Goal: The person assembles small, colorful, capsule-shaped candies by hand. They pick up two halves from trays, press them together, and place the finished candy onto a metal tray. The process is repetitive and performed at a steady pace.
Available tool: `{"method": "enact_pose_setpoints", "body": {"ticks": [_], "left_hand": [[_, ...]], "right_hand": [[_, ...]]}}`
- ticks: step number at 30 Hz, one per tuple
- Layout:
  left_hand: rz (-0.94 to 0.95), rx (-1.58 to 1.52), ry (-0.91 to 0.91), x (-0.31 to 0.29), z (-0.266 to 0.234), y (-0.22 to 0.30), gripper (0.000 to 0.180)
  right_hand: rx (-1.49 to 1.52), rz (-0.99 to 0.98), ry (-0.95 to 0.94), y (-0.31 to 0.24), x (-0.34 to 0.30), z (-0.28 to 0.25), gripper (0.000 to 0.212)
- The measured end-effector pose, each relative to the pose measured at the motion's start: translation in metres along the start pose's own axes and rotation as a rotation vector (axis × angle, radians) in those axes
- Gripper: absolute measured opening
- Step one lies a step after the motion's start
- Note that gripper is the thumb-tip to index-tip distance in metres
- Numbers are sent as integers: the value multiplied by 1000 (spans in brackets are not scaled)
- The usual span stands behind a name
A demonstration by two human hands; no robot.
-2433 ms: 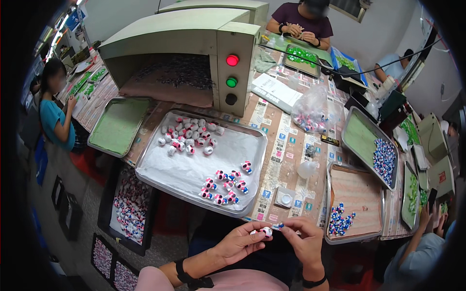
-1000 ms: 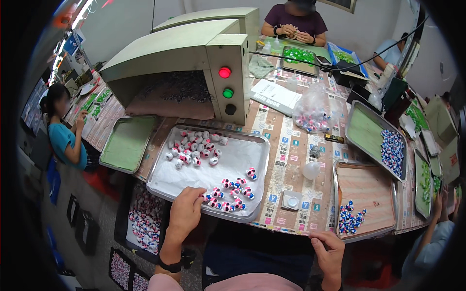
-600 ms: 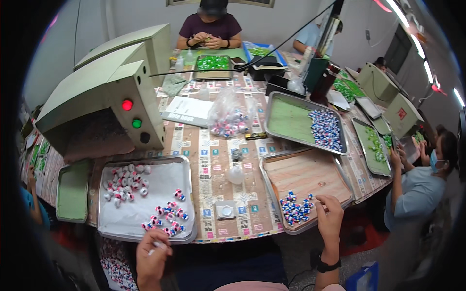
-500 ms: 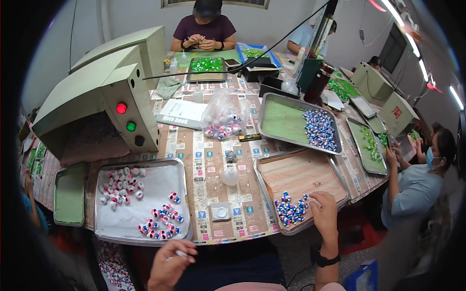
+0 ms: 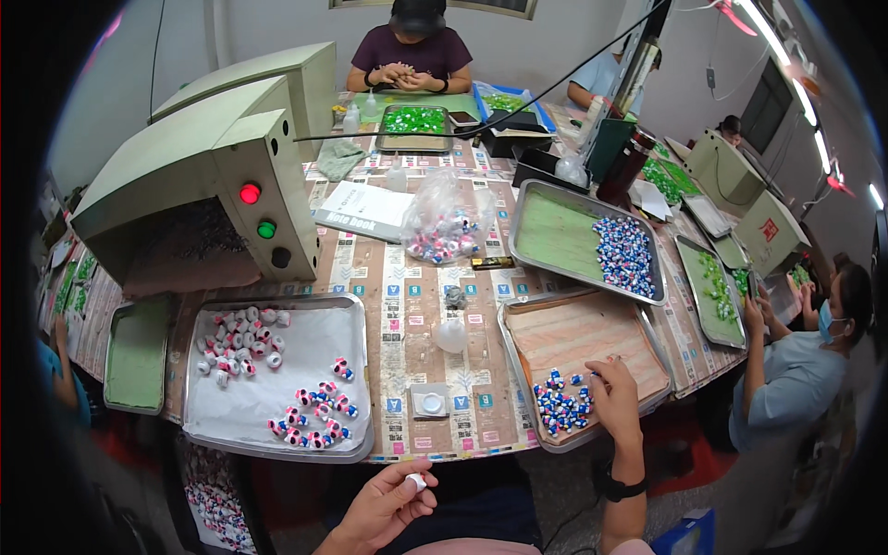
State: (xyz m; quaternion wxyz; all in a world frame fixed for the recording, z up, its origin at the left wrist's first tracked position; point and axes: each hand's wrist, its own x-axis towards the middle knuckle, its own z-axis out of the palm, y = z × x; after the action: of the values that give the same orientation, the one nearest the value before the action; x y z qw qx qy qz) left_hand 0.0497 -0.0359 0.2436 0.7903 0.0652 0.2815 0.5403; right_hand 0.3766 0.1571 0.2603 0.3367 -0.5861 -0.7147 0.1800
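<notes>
The piece (image 5: 416,482) is small, white and rounded, with a touch of red on its right side. It sits off the table's (image 5: 388,435) near edge, pinched between thumb and forefinger of the left hand (image 5: 388,505). Its long axis is too small to tell. The right hand (image 5: 614,400) is over the beads (image 5: 561,407); whether it grips one, I cannot tell.

Before me, a print-covered worktable (image 5: 477,356) stands amid pale walls (image 5: 268,23), grey floor (image 5: 708,483), tube lights (image 5: 805,100) at upper right and, cropped above, probably a window (image 5: 495,8).
</notes>
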Motion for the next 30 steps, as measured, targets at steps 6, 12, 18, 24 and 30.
{"method": "enact_pose_setpoints", "body": {"ticks": [6, 12, 18, 24, 30], "left_hand": [[-14, -100, -59, 5, 4, 1, 38], [-9, -141, -96, 8, 6, 2, 39], [38, -127, -54, 5, 1, 2, 36], [33, -162, -18, 3, 1, 3, 33], [11, -220, -59, 5, -7, 0, 30]], "right_hand": [[741, 264, -118, -35, -19, 5, 21], [920, 406, -447, -82, -47, 33, 21], [954, 282, -563, -116, -49, 61, 21], [847, 237, -573, -124, -45, 66, 19], [706, 140, -562, -128, -41, 68, 15]]}}
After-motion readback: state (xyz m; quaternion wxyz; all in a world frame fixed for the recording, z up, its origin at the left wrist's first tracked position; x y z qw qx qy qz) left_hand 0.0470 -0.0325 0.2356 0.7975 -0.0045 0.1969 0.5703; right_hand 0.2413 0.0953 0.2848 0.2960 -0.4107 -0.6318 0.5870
